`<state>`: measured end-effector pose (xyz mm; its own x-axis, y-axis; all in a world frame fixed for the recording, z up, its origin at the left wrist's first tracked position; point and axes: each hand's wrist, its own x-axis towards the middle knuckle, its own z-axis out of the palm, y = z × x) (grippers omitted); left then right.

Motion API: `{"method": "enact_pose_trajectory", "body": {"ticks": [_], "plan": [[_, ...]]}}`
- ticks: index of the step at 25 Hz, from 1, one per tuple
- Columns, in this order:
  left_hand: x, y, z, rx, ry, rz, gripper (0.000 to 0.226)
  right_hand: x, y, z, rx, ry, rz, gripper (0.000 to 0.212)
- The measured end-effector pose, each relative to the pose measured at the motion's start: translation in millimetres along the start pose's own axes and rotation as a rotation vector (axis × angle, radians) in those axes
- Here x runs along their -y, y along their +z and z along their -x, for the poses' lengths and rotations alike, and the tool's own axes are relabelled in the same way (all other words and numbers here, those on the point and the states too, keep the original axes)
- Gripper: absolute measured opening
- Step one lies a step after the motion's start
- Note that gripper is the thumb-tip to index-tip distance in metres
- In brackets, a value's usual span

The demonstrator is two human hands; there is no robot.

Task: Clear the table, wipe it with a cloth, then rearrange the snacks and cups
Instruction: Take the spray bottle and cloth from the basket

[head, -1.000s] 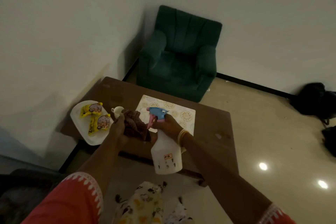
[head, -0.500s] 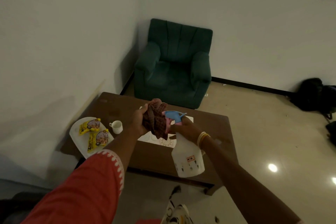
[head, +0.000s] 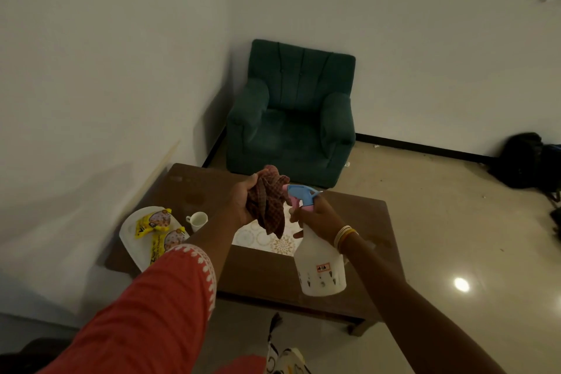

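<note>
- The left hand [head: 243,200] was closed around a bunched, reddish-brown checked cloth [head: 268,202], held up in the air above the low, dark brown wooden table [head: 267,270]; loose folds of the cloth hung down below the fist.
- The right hand [head: 318,215] was wrapped around the neck of a white translucent plastic spray bottle [head: 321,270] with a blue and pink trigger head [head: 300,194]; the nozzle pointed at the cloth, just beside it. Whether a finger pressed the trigger could not be told.
- The bottle carried a small orange label and hung tilted over the near right part of the table.
- A white place mat with gold circular patterns [head: 267,238] lay flat on the middle of the table, partly hidden by the cloth and the hands.
- On the table's left edge sat a white oval plate [head: 129,234] holding two yellow snack packets [head: 153,223], one behind the other.
- A small white cup [head: 197,220] stood upright just right of the plate, apart from the mat.
- Beyond the table a dark green upholstered armchair [head: 291,118] stood in the corner against the white walls.
- An orange-red sleeve with white trim [head: 170,297] covered the left upper arm; gold bangles [head: 344,235] circled the right wrist.
</note>
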<state>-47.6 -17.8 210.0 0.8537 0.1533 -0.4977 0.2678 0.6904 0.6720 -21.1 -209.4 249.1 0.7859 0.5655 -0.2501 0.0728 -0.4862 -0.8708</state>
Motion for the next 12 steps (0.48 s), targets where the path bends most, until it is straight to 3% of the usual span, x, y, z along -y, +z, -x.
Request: {"method": "enact_pose_trajectory", "body": {"ticks": [6,12], "plan": [[0,-7,-2,-0.037,0.009,0.01,0.034,-2,5,-3,0.099,0.068,0.072,0.058],[3,-10,4,-0.071,0.016,-0.001,0.036,-8,13,-6,0.038,0.058,0.087,0.055]]}}
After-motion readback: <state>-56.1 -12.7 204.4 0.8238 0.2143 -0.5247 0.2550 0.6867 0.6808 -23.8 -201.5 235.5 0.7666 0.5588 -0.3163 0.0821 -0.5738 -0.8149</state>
